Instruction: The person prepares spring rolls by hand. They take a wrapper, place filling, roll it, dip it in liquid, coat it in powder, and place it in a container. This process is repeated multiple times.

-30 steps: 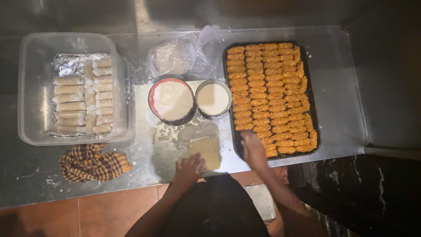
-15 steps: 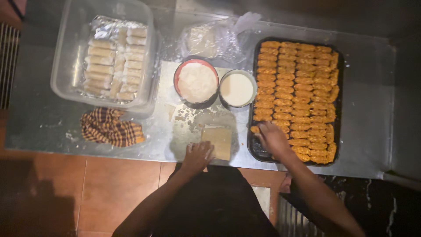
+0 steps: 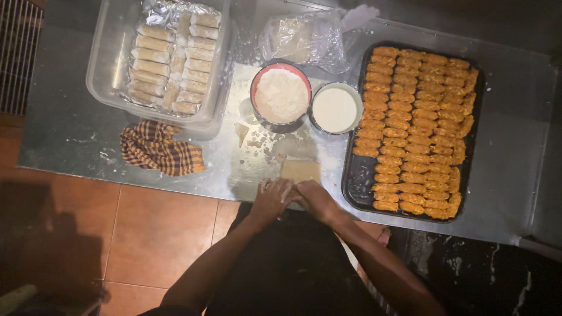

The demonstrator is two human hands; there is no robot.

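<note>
both hands meet at the table's near edge, left hand and right hand curled on a pale wrapper, probably rolling it; flour bowl within reach behind.

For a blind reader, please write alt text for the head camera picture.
A person's left hand and right hand meet at the near edge of a floured metal table, beside a pale dough sheet. Beyond stand a bowl of flour and a bowl of white liquid. A dark tray of orange breaded sticks lies right, a clear tub of pale rolls left.
</note>
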